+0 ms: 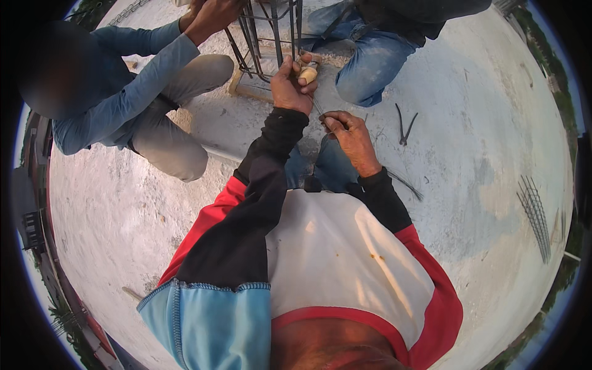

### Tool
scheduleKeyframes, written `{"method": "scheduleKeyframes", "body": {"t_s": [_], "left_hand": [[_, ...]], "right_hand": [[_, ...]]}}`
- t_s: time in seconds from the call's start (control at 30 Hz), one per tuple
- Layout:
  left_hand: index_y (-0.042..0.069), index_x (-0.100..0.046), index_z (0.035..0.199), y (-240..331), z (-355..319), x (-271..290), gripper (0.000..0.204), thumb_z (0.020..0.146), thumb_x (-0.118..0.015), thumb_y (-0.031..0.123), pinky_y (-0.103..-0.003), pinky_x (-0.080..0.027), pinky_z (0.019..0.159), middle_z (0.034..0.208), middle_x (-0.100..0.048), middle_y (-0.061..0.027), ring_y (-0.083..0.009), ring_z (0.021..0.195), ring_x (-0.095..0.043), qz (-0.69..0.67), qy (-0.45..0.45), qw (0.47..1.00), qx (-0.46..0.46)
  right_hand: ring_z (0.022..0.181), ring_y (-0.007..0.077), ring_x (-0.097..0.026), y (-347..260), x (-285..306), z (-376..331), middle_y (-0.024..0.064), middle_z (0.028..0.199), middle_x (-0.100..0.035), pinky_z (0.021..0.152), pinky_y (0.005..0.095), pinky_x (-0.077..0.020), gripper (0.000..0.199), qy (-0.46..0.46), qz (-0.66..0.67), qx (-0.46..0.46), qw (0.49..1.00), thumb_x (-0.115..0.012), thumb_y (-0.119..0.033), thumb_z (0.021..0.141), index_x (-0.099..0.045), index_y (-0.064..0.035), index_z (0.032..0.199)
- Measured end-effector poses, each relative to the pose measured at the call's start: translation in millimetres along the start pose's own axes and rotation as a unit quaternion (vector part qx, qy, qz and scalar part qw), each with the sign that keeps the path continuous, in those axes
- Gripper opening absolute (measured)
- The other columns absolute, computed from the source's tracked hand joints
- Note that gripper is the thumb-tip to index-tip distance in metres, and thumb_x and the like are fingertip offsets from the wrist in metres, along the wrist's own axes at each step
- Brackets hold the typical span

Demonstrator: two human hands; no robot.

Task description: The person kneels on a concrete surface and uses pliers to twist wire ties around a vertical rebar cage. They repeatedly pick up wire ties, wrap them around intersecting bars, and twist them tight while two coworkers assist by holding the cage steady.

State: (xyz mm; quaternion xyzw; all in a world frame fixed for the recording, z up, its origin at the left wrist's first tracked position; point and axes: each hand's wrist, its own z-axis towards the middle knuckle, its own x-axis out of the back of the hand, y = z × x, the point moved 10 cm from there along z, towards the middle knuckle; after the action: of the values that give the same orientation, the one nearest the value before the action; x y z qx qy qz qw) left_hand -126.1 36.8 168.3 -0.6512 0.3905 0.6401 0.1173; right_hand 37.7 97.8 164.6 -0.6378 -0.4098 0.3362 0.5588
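Note:
My left hand [292, 89] is raised by the foot of a rebar column cage [271, 34], its fingers curled around a small rounded pale-yellow object [308, 75] whose kind I cannot make out. Lower and to the right, my right hand [351, 139] is closed in a pinch on a thin wire-like strand [318, 107], which runs up toward the left hand. The fingertips partly hide the strand's end. On the concrete right of my right hand lies a pair of long-handled pliers or nippers [403, 126], handles spread.
A person in a blue shirt [139, 86] squats at the left, hands up at the cage. Another person's jeans-clad knee [370, 74] is at the far right of it. Thin wires [404, 184] lie beside my right forearm; a steel mesh piece [534, 216] lies far right.

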Motion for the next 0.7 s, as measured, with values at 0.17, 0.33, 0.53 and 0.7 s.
{"method": "scheduleKeyframes", "body": {"t_s": [0.17,0.33,0.53,0.7], "left_hand": [[0.013,-0.048,0.076,6,0,12,0.031,0.103,-0.054,0.027,-0.025,-0.031,0.042,0.100,-0.071,-0.0131,-0.0092,0.051,-0.044,0.019,0.067,0.996,-0.055],[0.014,-0.045,0.074,0,-11,13,0.030,0.100,-0.056,0.025,-0.027,-0.035,0.047,0.099,-0.072,-0.0143,-0.0116,0.057,-0.051,0.010,0.020,0.999,-0.042],[-0.003,-0.067,0.118,2,-23,30,0.036,0.106,-0.056,0.030,-0.030,-0.062,0.075,0.107,-0.073,-0.0122,-0.0157,0.082,-0.070,0.410,-0.056,0.904,0.108],[-0.004,-0.064,0.133,-18,-49,44,0.041,0.105,-0.063,0.025,-0.026,-0.058,0.060,0.100,-0.073,-0.0084,-0.0120,0.070,-0.067,0.420,-0.195,0.838,0.287]], "right_hand": [[0.080,0.0126,-0.064,4,-24,-1,0.0067,0.102,-0.070,0.068,0.0266,-0.0513,0.040,-0.051,0.164,-0.033,0.985,-0.058,-0.034,0.108,-0.067,0.0001,0.127],[0.074,0.0130,-0.061,16,-6,-5,0.0041,0.092,-0.068,0.067,0.0301,-0.0501,0.034,-0.018,0.030,-0.070,0.997,-0.060,-0.028,0.107,-0.069,0.0013,0.122],[0.069,0.0245,-0.063,-81,36,-19,0.0072,0.084,-0.063,0.059,0.0363,-0.0506,0.016,0.126,-0.453,0.323,0.821,-0.070,-0.004,0.094,-0.076,-0.0021,0.109],[0.071,0.0293,-0.064,-100,31,-25,0.0098,0.083,-0.061,0.060,0.0375,-0.0519,0.022,0.015,-0.564,0.397,0.724,-0.074,0.001,0.084,-0.076,-0.0046,0.105]]}}
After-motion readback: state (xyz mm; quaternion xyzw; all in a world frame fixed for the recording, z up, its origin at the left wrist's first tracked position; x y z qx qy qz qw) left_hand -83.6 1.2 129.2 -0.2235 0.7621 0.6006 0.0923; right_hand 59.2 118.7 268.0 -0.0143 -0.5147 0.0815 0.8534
